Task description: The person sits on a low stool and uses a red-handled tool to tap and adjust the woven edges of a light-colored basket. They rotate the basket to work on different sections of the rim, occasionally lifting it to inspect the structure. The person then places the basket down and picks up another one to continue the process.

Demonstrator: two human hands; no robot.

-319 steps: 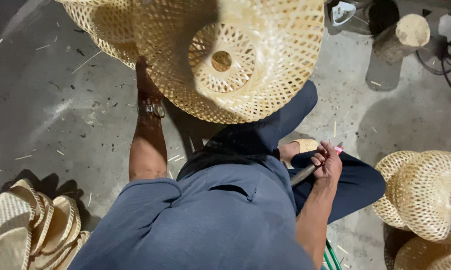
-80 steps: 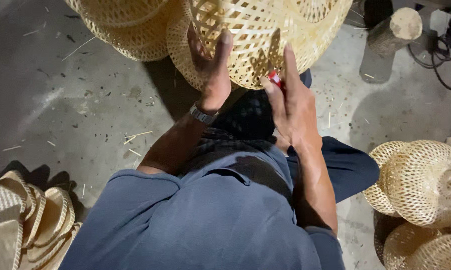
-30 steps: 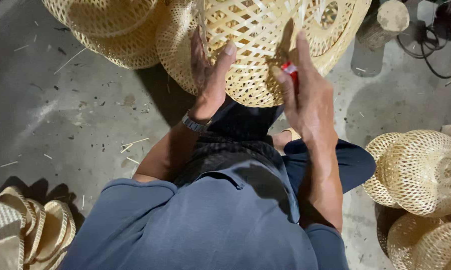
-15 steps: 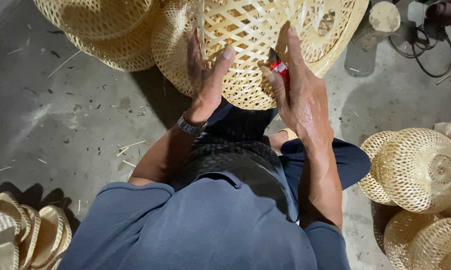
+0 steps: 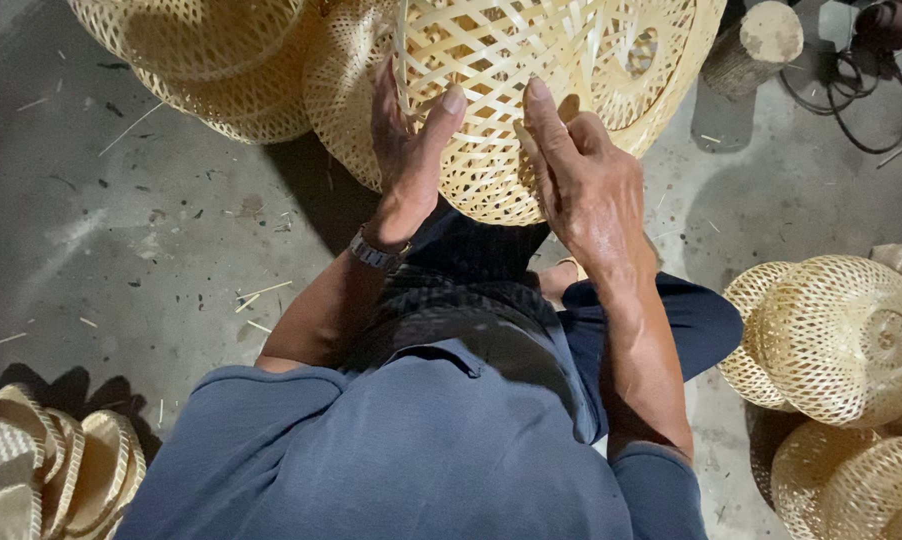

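Both hands press a woven bamboo basket (image 5: 531, 90).
Left hand (image 5: 406, 150) and right hand (image 5: 586, 180) lie flat, fingers spread, either side; more baskets (image 5: 841, 340) sit right.

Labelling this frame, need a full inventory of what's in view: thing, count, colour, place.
open-weave basket: one, pale straw, top centre, between both hands
finished baskets behind: at least two, straw, top left on the floor
stacked baskets: several, exact count unclear, straw, right edge
woven pieces: a nested stack, straw, bottom left corner
wood block: one, brown with pale top, top right
cable: black, coiled, top right corner
floor: grey concrete, scattered straw slivers
wristwatch: one, metal, left wrist
shirt: blue, bottom centre
left hand: flat against the basket's weave
right hand: pressed on the basket, fingers up
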